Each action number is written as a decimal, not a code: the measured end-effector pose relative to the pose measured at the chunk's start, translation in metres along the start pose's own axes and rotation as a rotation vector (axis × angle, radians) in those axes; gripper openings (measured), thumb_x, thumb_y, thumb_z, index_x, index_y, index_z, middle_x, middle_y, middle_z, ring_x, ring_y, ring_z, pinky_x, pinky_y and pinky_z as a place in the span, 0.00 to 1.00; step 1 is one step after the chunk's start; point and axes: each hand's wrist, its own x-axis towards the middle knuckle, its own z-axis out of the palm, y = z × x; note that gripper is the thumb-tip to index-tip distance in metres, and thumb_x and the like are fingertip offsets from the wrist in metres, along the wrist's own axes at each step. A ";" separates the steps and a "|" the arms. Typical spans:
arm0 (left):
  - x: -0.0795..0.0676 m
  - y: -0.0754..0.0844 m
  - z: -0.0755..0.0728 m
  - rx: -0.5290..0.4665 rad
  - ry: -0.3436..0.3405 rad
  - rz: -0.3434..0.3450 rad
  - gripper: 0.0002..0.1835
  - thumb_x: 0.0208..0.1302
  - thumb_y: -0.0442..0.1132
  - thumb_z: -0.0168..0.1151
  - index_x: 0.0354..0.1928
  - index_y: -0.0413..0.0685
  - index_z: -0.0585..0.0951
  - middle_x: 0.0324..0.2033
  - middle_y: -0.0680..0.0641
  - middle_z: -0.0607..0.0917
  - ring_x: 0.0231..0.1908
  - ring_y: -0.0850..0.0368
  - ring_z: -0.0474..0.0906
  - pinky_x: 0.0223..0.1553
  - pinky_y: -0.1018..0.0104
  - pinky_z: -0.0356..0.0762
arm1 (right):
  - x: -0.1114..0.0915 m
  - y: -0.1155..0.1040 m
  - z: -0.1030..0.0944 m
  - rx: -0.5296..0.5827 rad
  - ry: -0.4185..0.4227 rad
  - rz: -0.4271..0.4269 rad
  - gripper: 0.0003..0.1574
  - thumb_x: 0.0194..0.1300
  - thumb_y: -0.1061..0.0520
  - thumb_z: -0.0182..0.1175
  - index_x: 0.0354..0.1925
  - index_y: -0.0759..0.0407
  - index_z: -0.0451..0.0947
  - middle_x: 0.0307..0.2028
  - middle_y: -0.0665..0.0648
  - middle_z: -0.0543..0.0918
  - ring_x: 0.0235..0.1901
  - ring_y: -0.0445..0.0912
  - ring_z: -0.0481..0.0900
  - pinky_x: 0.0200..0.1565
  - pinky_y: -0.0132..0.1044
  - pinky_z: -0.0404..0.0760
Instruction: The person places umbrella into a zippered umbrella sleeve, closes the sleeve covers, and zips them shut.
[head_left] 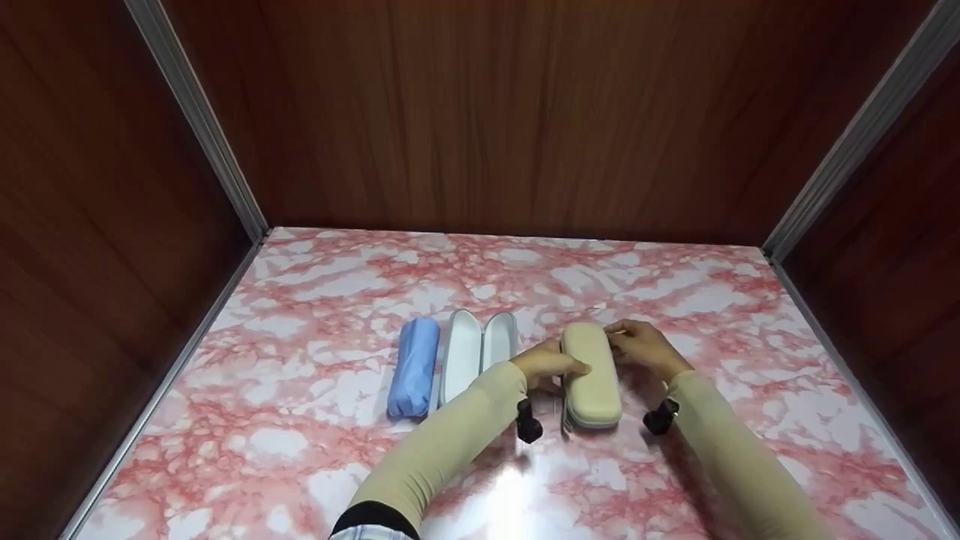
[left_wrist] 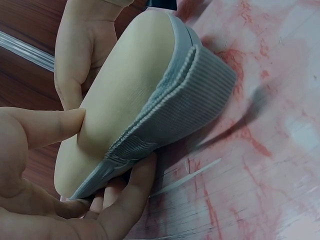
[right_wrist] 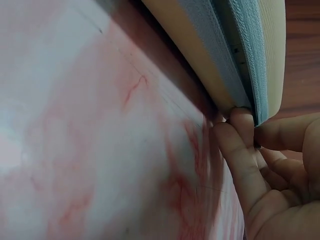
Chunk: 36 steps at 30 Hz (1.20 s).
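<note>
A beige zip case [head_left: 592,375] with a grey-blue zip edge is held just over the table. My left hand [head_left: 551,365] grips its left side, thumb on the top and the other fingers underneath, as the left wrist view shows. A ribbed grey fabric side [left_wrist: 195,95] shows along the zip there. At the far right corner, my right hand [head_left: 643,346] pinches at the zip with thumb and fingers. In the right wrist view the zip tapes [right_wrist: 250,60] stand apart, with a dark gap between them, and a small dark piece shows by the thumb.
To the left lies an open hard case [head_left: 463,352] with a pale lining, partly behind my left forearm. Beside it is a long blue fabric bundle [head_left: 415,367]. The red-and-white marbled table [head_left: 315,420] is walled by dark wood panels [head_left: 480,120] with metal edges.
</note>
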 end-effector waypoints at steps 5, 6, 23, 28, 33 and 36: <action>-0.002 0.001 0.000 0.012 0.009 -0.001 0.19 0.62 0.35 0.68 0.52 0.39 0.74 0.42 0.44 0.80 0.42 0.49 0.81 0.45 0.50 0.82 | -0.002 0.000 0.003 -0.016 0.030 -0.019 0.18 0.76 0.59 0.54 0.55 0.73 0.76 0.41 0.62 0.86 0.36 0.44 0.85 0.42 0.38 0.84; -0.002 0.000 0.000 0.010 0.014 -0.004 0.19 0.61 0.35 0.68 0.52 0.39 0.73 0.42 0.44 0.80 0.42 0.49 0.81 0.45 0.50 0.82 | -0.002 0.000 0.003 -0.021 0.032 -0.024 0.18 0.76 0.59 0.54 0.55 0.73 0.76 0.42 0.63 0.86 0.36 0.44 0.85 0.42 0.38 0.84; -0.001 -0.002 0.002 -0.023 0.023 0.014 0.20 0.60 0.33 0.69 0.52 0.40 0.75 0.43 0.45 0.80 0.43 0.49 0.80 0.46 0.50 0.82 | -0.004 0.008 0.007 0.080 0.036 -0.041 0.12 0.76 0.63 0.52 0.47 0.73 0.75 0.38 0.59 0.85 0.35 0.45 0.85 0.41 0.38 0.84; -0.001 -0.001 0.003 -0.008 0.039 -0.014 0.20 0.59 0.35 0.70 0.51 0.43 0.74 0.41 0.45 0.80 0.41 0.50 0.81 0.45 0.51 0.82 | -0.005 0.007 0.006 0.063 0.025 -0.037 0.10 0.77 0.63 0.50 0.46 0.71 0.74 0.41 0.61 0.83 0.37 0.45 0.84 0.43 0.38 0.83; -0.001 0.000 0.004 -0.013 0.042 -0.022 0.19 0.60 0.35 0.69 0.49 0.42 0.73 0.40 0.44 0.79 0.41 0.50 0.81 0.45 0.51 0.82 | -0.007 0.009 0.001 0.048 -0.025 -0.050 0.09 0.76 0.63 0.50 0.44 0.69 0.74 0.43 0.61 0.81 0.42 0.46 0.82 0.46 0.39 0.82; 0.001 -0.001 0.004 -0.015 0.037 -0.015 0.17 0.60 0.34 0.69 0.48 0.41 0.74 0.39 0.44 0.80 0.40 0.50 0.80 0.45 0.51 0.82 | -0.010 0.010 -0.003 0.035 -0.092 -0.070 0.08 0.76 0.63 0.50 0.43 0.70 0.73 0.43 0.61 0.79 0.44 0.47 0.80 0.47 0.41 0.82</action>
